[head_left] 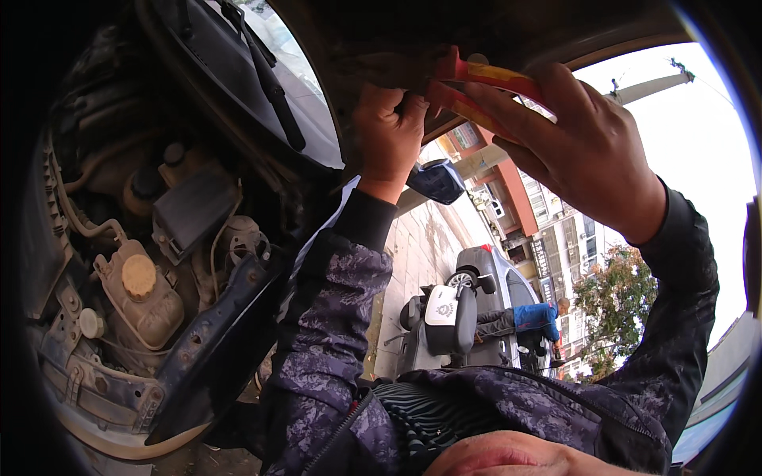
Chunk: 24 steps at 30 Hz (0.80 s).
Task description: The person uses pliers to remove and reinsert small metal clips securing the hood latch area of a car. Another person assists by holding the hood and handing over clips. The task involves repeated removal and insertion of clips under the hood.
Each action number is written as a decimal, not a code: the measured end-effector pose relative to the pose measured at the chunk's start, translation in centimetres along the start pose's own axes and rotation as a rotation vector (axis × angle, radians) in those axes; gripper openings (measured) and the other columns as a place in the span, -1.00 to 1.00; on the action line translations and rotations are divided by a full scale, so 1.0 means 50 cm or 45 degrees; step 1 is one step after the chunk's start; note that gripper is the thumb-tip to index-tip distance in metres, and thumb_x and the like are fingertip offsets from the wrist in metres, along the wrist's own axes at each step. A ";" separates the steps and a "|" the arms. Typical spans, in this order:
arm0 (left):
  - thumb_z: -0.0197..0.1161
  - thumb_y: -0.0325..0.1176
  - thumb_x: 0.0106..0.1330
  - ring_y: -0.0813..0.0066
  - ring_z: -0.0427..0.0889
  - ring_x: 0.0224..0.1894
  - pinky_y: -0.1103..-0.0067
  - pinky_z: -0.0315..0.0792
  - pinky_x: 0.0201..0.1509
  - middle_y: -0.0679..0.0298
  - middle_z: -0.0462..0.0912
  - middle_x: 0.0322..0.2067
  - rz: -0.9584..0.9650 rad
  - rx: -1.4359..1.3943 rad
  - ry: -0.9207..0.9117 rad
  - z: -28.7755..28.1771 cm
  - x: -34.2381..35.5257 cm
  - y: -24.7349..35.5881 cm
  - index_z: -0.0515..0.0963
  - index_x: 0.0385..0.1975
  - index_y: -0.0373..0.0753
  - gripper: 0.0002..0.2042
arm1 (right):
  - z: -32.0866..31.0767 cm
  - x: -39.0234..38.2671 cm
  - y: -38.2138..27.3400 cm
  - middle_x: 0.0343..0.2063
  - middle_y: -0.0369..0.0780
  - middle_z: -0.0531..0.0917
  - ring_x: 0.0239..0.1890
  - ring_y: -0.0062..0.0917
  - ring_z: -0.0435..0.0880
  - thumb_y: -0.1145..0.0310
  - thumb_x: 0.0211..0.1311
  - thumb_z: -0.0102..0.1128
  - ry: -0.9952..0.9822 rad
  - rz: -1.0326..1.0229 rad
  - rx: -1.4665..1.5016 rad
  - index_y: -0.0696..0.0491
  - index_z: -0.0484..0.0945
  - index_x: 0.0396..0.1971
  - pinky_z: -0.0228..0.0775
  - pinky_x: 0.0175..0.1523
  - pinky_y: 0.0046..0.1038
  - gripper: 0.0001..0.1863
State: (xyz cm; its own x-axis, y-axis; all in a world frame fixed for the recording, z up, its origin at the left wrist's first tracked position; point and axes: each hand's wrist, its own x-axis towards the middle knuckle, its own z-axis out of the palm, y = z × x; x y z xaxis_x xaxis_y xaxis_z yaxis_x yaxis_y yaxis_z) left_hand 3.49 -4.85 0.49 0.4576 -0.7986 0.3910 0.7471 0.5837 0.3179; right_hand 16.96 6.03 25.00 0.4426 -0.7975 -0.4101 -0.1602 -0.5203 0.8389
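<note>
Both my arms reach up beneath the dark underside of a raised car hood (357, 32). My right hand (587, 151) is wrapped round the red and yellow handles of a pair of pliers (504, 78). The handles are spread apart, and the jaws are lost in shadow against the hood. Just left of the pliers, my left hand (387, 131) is closed in a pinch close to the hood's underside. What its fingers hold, if anything, cannot be made out.
An engine bay lies at left, with a yellow-capped reservoir (136, 297) and a black box (194, 210). Nearby are a wiper arm (270, 91) and a side mirror (436, 181). Beyond stand a scooter (448, 317), a parked car (516, 293) and a person in blue (533, 317).
</note>
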 end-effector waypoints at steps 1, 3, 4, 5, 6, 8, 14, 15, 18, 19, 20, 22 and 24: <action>0.48 -0.57 0.33 0.16 0.72 -0.24 0.38 0.58 -0.17 0.17 0.71 -0.23 0.005 -0.074 0.019 0.001 0.001 -0.002 0.73 -0.26 -0.23 -0.92 | 0.001 -0.002 -0.002 -0.04 -0.22 0.60 -0.31 -0.45 0.76 0.25 0.31 0.56 -0.273 0.072 -0.032 -0.23 0.58 0.48 0.77 -0.22 -0.40 -0.29; 0.45 -0.60 0.33 0.15 0.73 -0.22 0.38 0.58 -0.15 0.15 0.70 -0.21 -0.006 -0.008 0.043 0.001 -0.001 -0.002 0.73 -0.26 -0.23 -0.90 | -0.004 -0.003 -0.006 -0.01 -0.20 0.61 -0.30 -0.43 0.78 0.26 0.30 0.58 -0.087 0.060 0.045 -0.22 0.58 0.48 0.78 -0.20 -0.38 -0.28; 0.46 -0.59 0.34 0.17 0.73 -0.20 0.39 0.59 -0.14 0.16 0.70 -0.21 -0.036 0.048 0.007 0.000 -0.004 -0.001 0.73 -0.26 -0.23 -0.91 | -0.007 -0.001 -0.007 0.02 -0.17 0.62 -0.28 -0.42 0.79 0.25 0.28 0.59 0.137 0.002 0.073 -0.20 0.59 0.47 0.78 -0.20 -0.37 -0.27; 0.46 -0.58 0.36 0.18 0.73 -0.18 0.40 0.59 -0.13 0.17 0.70 -0.21 -0.052 0.101 -0.026 0.000 -0.002 -0.002 0.73 -0.26 -0.23 -0.92 | -0.010 0.001 -0.009 0.04 -0.16 0.63 -0.24 -0.41 0.80 0.25 0.26 0.61 0.221 -0.002 0.077 -0.20 0.59 0.47 0.78 -0.19 -0.37 -0.26; 0.45 -0.58 0.37 0.19 0.73 -0.17 0.41 0.59 -0.12 0.17 0.71 -0.21 -0.017 0.096 -0.024 0.000 -0.002 -0.002 0.72 -0.26 -0.24 -0.93 | -0.012 0.005 -0.010 0.07 -0.14 0.63 -0.21 -0.40 0.82 0.24 0.24 0.62 0.200 -0.010 0.084 -0.19 0.59 0.47 0.78 -0.19 -0.36 -0.25; 0.43 -0.61 0.33 0.16 0.73 -0.19 0.40 0.59 -0.14 0.17 0.71 -0.23 -0.034 0.025 0.016 -0.001 -0.001 -0.002 0.71 -0.28 -0.24 -0.91 | -0.014 0.014 -0.012 0.10 -0.14 0.64 -0.16 -0.39 0.82 0.24 0.24 0.63 -0.114 0.028 -0.019 -0.17 0.59 0.47 0.79 -0.17 -0.36 -0.24; 0.47 -0.54 0.39 0.23 0.72 -0.17 0.43 0.59 -0.09 0.24 0.73 -0.22 -0.008 0.067 0.004 -0.003 0.007 0.016 0.76 -0.25 -0.21 -0.94 | -0.048 0.013 -0.015 0.07 -0.15 0.68 -0.16 -0.38 0.84 0.25 0.20 0.64 0.041 0.046 0.062 -0.17 0.62 0.45 0.81 -0.16 -0.36 -0.24; 0.48 -0.51 0.40 0.24 0.73 -0.17 0.44 0.59 -0.07 0.25 0.75 -0.20 0.010 0.042 0.011 -0.002 0.011 0.018 0.77 -0.22 -0.20 -0.95 | -0.048 0.005 -0.011 0.07 -0.15 0.69 -0.18 -0.37 0.85 0.26 0.19 0.65 0.010 0.056 0.054 -0.16 0.62 0.46 0.81 -0.17 -0.37 -0.23; 0.49 -0.42 0.47 0.33 0.77 -0.09 0.50 0.63 0.01 0.29 0.80 -0.08 0.057 -0.036 0.008 -0.003 0.017 0.022 0.81 -0.12 -0.18 -0.92 | -0.019 -0.018 0.021 0.13 -0.10 0.68 -0.11 -0.32 0.87 0.34 0.24 0.64 0.135 0.110 -0.005 -0.16 0.58 0.48 0.86 -0.07 -0.34 -0.23; 0.48 -0.42 0.48 0.36 0.77 -0.08 0.51 0.63 0.02 0.30 0.80 -0.07 0.008 -0.093 0.007 -0.002 0.018 0.023 0.81 -0.10 -0.18 -0.92 | -0.034 -0.038 0.033 0.18 -0.06 0.68 -0.04 -0.28 0.88 0.37 0.27 0.62 0.013 0.215 -0.055 -0.14 0.58 0.48 0.86 -0.01 -0.30 -0.25; 0.47 -0.42 0.50 0.39 0.78 -0.06 0.53 0.63 0.03 0.31 0.80 -0.06 -0.042 -0.151 0.000 -0.003 0.020 0.022 0.80 -0.09 -0.18 -0.91 | -0.034 -0.050 0.046 0.16 -0.06 0.69 -0.04 -0.28 0.87 0.37 0.27 0.62 0.110 0.173 -0.082 -0.12 0.58 0.48 0.86 -0.01 -0.31 -0.25; 0.43 -0.39 0.56 0.49 0.77 -0.02 0.59 0.61 0.07 0.34 0.80 -0.05 -0.116 -0.246 -0.006 -0.007 0.020 0.021 0.79 -0.03 -0.17 -0.89 | -0.039 -0.078 0.058 0.07 -0.06 0.70 -0.05 -0.29 0.85 0.39 0.24 0.63 0.202 0.129 -0.108 -0.06 0.58 0.47 0.84 -0.02 -0.32 -0.24; 0.43 -0.38 0.56 0.49 0.77 -0.03 0.60 0.61 0.06 0.35 0.80 -0.05 -0.169 -0.240 -0.031 -0.012 0.018 0.022 0.78 -0.02 -0.18 -0.88 | -0.034 -0.108 0.053 0.05 -0.05 0.70 -0.06 -0.28 0.85 0.39 0.20 0.65 0.196 0.138 -0.008 -0.04 0.60 0.46 0.83 -0.04 -0.32 -0.23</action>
State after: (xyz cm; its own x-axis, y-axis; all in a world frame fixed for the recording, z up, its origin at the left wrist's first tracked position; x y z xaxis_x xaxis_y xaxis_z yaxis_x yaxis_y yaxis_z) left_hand 4.99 -5.01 0.65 0.3395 -0.8613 0.3781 0.8777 0.4346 0.2018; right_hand 15.66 9.46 30.03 0.5531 -0.7923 -0.2576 -0.2092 -0.4314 0.8776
